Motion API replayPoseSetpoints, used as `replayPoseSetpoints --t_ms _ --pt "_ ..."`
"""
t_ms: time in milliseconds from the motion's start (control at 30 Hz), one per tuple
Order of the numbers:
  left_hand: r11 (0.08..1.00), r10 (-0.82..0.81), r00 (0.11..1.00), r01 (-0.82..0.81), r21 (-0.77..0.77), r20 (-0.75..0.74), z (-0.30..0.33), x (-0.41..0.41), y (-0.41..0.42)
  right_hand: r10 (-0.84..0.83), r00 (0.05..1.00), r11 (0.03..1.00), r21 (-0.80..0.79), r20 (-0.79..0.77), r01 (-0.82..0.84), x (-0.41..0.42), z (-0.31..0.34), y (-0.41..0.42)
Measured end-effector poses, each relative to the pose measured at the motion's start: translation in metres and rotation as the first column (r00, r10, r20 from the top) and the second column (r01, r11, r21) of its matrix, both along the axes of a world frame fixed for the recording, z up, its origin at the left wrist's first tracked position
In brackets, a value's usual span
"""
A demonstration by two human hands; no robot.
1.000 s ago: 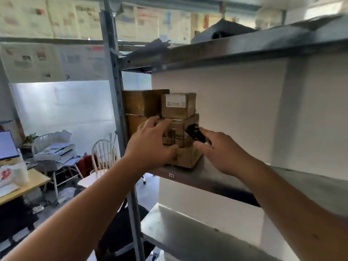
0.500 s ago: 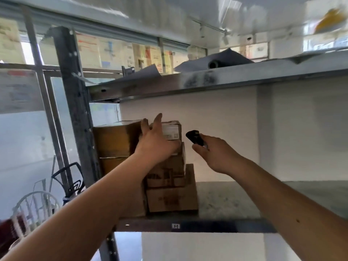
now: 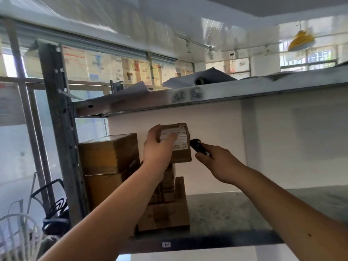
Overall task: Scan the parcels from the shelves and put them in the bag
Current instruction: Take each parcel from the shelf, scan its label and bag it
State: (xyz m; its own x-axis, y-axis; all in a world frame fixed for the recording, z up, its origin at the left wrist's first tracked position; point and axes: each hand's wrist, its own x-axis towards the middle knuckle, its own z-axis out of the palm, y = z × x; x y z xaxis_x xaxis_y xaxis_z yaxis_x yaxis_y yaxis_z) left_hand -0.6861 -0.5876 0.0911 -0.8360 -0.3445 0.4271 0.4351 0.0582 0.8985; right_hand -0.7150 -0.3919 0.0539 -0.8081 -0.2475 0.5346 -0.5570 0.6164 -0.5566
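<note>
Above the stacked cartons (image 3: pixel 163 213) at 6 o'clock, the left hand (image 3: pixel 157 149) grips the small labelled cardboard parcel (image 3: pixel 178 143) by its sides, seemingly light and stiff, while the right hand (image 3: pixel 216 162) pinches a black handheld scanner (image 3: pixel 198 146) at its 3 o'clock.

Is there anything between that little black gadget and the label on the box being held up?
Nothing. In the head view the black scanner in the right hand points straight at the small parcel gripped by the left hand.
</note>
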Motion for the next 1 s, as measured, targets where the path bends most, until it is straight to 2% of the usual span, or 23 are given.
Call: replayPoseSetpoints --t_ms 67,133,200,300,400,567,667,867,1000 --pt "0.990 -0.056 0.998 0.058 0.125 -0.023 0.001 0.004 0.020 -0.016 1.000 1.000 -0.001 0.006 0.016 0.008 -0.004 0.027" --pt "0.983 -0.103 0.994 0.105 0.148 -0.022 0.001 0.005 0.037 -0.045 0.998 0.999 0.001 0.040 0.045 0.017 -0.009 0.061" --pt "0.962 -0.233 0.973 0.230 0.148 0.005 -0.002 0.006 0.055 -0.054 0.993 0.998 -0.008 0.102 0.055 0.028 -0.017 0.096" --pt "0.936 -0.344 0.939 0.345 -0.068 0.019 -0.012 0.009 0.088 -0.058 0.985 0.998 -0.005 0.161 0.060 0.044 -0.031 0.146" --pt "0.867 -0.436 0.900 0.427 -0.258 0.025 -0.033 0.016 0.130 -0.061 0.981 0.998 0.003 0.182 0.061 0.058 -0.043 0.187" --pt "0.815 -0.364 0.931 0.325 -0.479 0.013 -0.069 0.034 0.195 -0.095 0.978 0.995 0.037 0.186 0.090 0.080 -0.063 0.243" --pt "0.794 -0.316 0.948 0.245 -0.556 -0.034 -0.091 0.039 0.223 -0.109 0.975 0.994 0.039 0.194 0.104 0.092 -0.075 0.270" --pt "0.763 -0.339 0.939 0.235 -0.602 -0.062 -0.123 0.045 0.272 -0.166 0.955 0.986 0.076 0.247 0.152 0.113 -0.100 0.324" --pt "0.788 -0.327 0.941 0.221 -0.575 -0.087 -0.141 0.043 0.286 -0.189 0.948 0.982 0.078 0.257 0.175 0.126 -0.113 0.348"
